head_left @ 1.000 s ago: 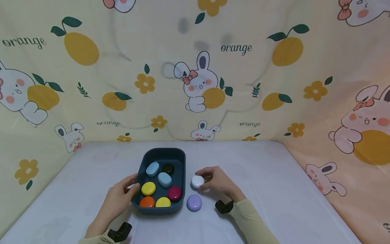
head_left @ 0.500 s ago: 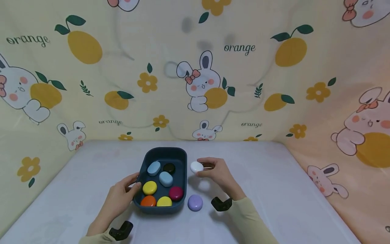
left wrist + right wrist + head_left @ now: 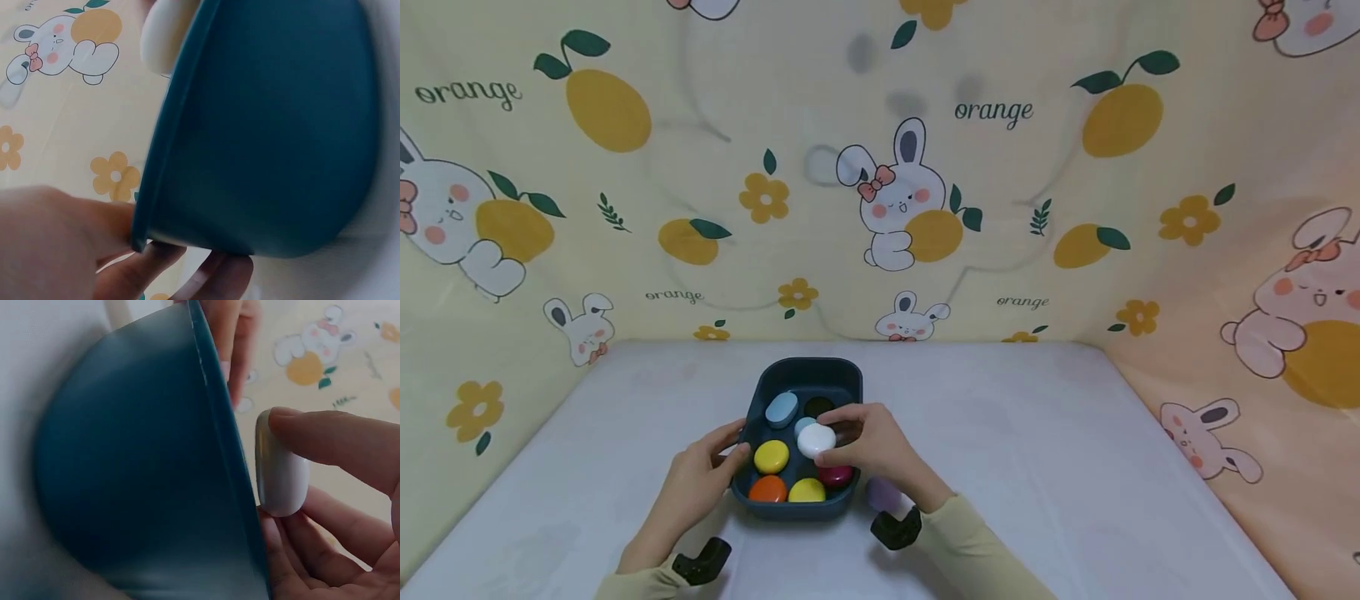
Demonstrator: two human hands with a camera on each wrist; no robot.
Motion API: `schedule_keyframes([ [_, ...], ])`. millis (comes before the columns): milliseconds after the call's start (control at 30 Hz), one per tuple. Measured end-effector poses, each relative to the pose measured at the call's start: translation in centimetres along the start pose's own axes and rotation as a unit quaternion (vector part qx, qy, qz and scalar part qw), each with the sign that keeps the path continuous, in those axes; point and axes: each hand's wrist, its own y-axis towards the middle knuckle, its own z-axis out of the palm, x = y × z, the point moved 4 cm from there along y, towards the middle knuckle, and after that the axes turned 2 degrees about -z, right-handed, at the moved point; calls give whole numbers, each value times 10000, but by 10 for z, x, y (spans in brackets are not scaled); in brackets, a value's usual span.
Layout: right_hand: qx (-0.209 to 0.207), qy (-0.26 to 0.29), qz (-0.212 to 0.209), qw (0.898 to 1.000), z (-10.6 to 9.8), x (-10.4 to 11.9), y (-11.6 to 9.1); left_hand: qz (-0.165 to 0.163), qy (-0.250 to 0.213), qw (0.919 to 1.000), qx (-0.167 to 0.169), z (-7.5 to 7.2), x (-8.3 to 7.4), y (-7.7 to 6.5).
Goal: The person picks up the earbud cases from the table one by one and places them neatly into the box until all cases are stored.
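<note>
A dark blue deep tray (image 3: 812, 382) stands on the table in the head view, with several smooth, rounded, stone-like pieces inside. My left hand (image 3: 691, 479) grips its left wall, the thumb at the rim and the fingers outside. Between thumb and fingers, my right hand (image 3: 886, 450) pinches a glossy white rounded stone (image 3: 815, 442) above the tray. In the right wrist view that white stone (image 3: 284, 478) shows edge-on, just over the tray's rim. It partly covers a light blue stone (image 3: 805, 427). The right fingers overlap the black stone (image 3: 818, 406) and the dark red stone (image 3: 837, 477).
Right of the tray, a purple stone (image 3: 882, 493) lies on the white table (image 3: 1045, 467), partly behind my right wrist. Inside the tray are also a light blue stone (image 3: 782, 410), yellow stones (image 3: 771, 457) and an orange stone (image 3: 767, 489). A printed cloth (image 3: 760, 117) hangs behind.
My right hand has lifted the white stone off the table and carried it left, over the tray. My left hand stays at the tray's left wall.
</note>
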Motion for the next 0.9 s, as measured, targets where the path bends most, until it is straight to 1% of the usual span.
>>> schedule_keyframes([
  [100,98,-366,-36,9993,6,3,5,34,-5,10000,-36,0,-1,1],
  [233,402,-864,-87,9954,11,4,10,59,-9,10000,-43,0,-1,1],
  [333,631,-1030,-108,9926,14,5,13,29,-11,10000,-38,0,0,2],
  [400,724,-1070,-78,9916,16,6,13,-9,-14,10000,-48,0,1,2],
  [500,740,-1115,-19,9910,17,6,14,-46,-6,10000,-53,1,2,2],
  [667,749,-1138,-88,9906,16,4,14,-80,13,9999,-59,1,2,1],
  [800,667,-961,-214,9929,9,3,12,-65,8,10000,-65,1,2,2],
  [900,458,-653,-323,9963,-2,4,9,-57,8,10000,-61,2,1,2],
])
